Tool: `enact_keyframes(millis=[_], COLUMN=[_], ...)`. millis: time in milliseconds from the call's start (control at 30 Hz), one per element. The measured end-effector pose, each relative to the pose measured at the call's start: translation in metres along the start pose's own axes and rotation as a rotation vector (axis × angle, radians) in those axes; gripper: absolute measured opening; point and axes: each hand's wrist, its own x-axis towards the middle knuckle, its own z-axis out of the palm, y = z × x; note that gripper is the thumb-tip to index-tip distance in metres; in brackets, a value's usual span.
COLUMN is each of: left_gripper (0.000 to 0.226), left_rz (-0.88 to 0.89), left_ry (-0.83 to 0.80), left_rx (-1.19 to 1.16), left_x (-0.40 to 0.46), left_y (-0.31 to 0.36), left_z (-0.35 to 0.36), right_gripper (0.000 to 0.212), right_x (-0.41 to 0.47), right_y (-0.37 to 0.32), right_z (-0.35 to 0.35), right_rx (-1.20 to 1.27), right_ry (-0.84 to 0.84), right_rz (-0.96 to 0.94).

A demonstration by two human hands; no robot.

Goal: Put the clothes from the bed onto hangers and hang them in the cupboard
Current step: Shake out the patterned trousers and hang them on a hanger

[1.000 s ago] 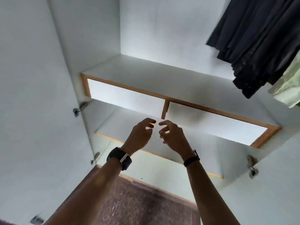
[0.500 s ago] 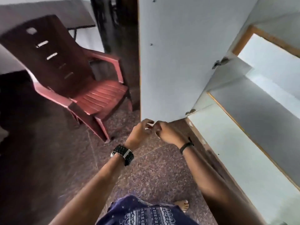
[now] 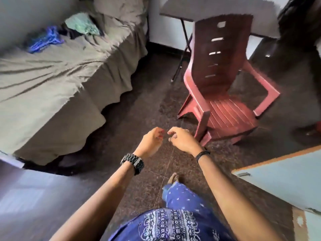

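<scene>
Across the dark floor to the person's upper left, the bed (image 3: pixel 52 80) runs lengthwise away from the camera, with the remaining clothes (image 3: pixel 81 26) and what look like blue hangers (image 3: pixel 44 40) bunched at its far end, well apart from both hands and on the left hand's side. Beside the red plastic chair (image 3: pixel 224 94), the left hand (image 3: pixel 151 142) and right hand (image 3: pixel 180 140) hover close together at mid-frame, fingers loosely curled, fingertips nearly meeting, neither visibly holding anything, though blur leaves a small pinch uncertain.
</scene>
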Motion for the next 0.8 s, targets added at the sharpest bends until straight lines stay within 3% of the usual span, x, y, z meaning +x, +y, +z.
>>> enact_keyframes(millis=[333,533,800], left_gripper=[0.036,0.035,0.033], left_rz=[-0.210,-0.217,-0.220], left_ry=[0.263,0.396,0.450], left_rx=[-0.222,-0.307,-0.354], left_x=[0.154,0.246,0.392], left_y=[-0.031,-0.024,-0.068], left_z=[-0.137,-0.218,-0.324], right_gripper=[0.030,0.032,0.029], right_x=[0.215,0.332,0.497], right_y=[-0.129,-0.205,-0.281], right_z=[-0.040,-0.080,-0.096], right_rx=[-0.127,-0.167,-0.078], right_ry=[-0.193,-0.234,-0.276], right_rz=[-0.237,-0.324,-0.329])
